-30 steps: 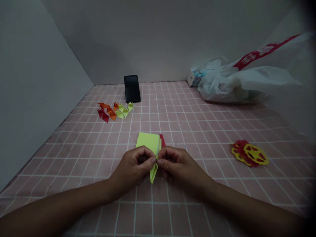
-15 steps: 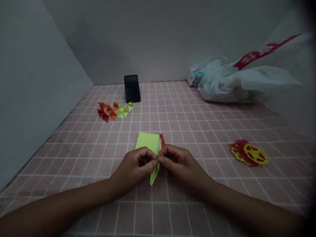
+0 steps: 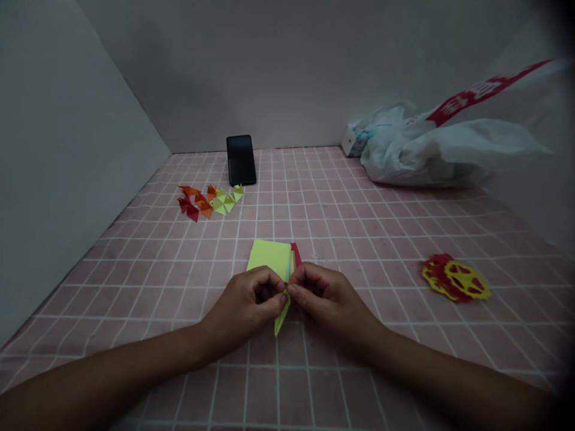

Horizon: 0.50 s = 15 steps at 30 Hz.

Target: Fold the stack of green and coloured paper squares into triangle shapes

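Between my fingertips is a small piece of folded yellow paper (image 3: 281, 318), its narrow pointed end hanging downward. My left hand (image 3: 251, 299) pinches it with thumb and forefinger. From the other side, my right hand (image 3: 326, 296) closes thumb and fingers on its upper end, right against the left fingertips. The top of the folded paper is hidden by the fingers. Just behind my hands lies a stack of square yellow paper (image 3: 270, 256), with a bit of red paper (image 3: 295, 255) showing at its right edge.
Several small folded paper pieces (image 3: 204, 205) in red, orange and yellow lie at the back left, by a propped black phone (image 3: 241, 160). Red and yellow paper cutouts (image 3: 467, 280) are on the right. A white plastic bag (image 3: 417, 152) and a box (image 3: 353, 142) stand at the back right.
Both hands stay almost in place, still pinching the folded yellow paper. Its hanging end looks slightly narrower and turned a little.
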Each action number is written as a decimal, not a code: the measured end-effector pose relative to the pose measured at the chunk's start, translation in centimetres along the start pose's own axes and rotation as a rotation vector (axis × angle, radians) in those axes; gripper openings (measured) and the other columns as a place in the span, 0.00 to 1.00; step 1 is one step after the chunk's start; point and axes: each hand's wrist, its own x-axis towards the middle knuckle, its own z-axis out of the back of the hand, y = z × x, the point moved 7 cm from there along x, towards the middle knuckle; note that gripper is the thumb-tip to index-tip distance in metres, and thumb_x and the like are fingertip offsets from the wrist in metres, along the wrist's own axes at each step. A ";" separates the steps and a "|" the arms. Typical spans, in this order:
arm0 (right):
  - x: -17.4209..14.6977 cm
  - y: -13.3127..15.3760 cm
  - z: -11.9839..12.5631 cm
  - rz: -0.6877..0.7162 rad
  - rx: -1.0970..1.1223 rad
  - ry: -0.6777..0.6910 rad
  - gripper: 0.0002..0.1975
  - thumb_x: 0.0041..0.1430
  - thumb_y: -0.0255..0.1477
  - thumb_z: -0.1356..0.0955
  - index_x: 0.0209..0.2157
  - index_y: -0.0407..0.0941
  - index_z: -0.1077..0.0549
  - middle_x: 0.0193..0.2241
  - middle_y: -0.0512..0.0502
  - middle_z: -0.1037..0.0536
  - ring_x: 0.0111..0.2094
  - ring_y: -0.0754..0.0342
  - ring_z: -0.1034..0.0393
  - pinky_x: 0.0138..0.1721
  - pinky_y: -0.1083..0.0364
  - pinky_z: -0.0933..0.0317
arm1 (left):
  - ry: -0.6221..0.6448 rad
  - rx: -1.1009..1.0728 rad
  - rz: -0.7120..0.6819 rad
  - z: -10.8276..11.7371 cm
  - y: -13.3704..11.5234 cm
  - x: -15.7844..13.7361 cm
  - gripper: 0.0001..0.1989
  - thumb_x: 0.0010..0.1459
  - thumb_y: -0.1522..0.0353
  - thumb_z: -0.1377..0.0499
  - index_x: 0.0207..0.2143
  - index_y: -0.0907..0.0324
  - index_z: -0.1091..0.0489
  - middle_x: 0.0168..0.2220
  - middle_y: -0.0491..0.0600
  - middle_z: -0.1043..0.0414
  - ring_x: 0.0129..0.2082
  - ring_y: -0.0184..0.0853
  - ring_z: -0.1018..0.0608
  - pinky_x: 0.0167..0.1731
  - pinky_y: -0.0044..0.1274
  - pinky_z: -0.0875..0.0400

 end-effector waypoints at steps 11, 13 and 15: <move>0.0 -1.3 -0.7 -0.150 0.227 0.044 0.11 0.55 0.35 0.30 0.28 0.45 0.35 0.18 0.58 0.36 0.17 0.63 0.43 0.18 0.61 0.50 | -0.090 -0.191 0.035 0.5 0.8 -0.1 0.06 0.55 0.67 0.42 0.29 0.59 0.36 0.22 0.41 0.37 0.21 0.27 0.34 0.21 0.19 0.38; 0.0 -1.2 -0.8 -0.151 0.206 0.050 0.11 0.54 0.34 0.30 0.28 0.44 0.35 0.19 0.57 0.35 0.18 0.63 0.43 0.19 0.61 0.50 | -0.077 -0.232 0.046 0.3 0.9 -0.1 0.06 0.55 0.67 0.42 0.29 0.59 0.37 0.22 0.40 0.37 0.21 0.27 0.34 0.21 0.19 0.38; 0.0 -1.2 -0.7 -0.150 0.181 0.055 0.10 0.53 0.33 0.30 0.27 0.44 0.34 0.19 0.57 0.35 0.19 0.63 0.42 0.19 0.61 0.49 | -0.085 -0.227 0.039 0.3 0.8 -0.1 0.06 0.55 0.67 0.42 0.29 0.59 0.36 0.23 0.41 0.37 0.22 0.27 0.34 0.22 0.19 0.38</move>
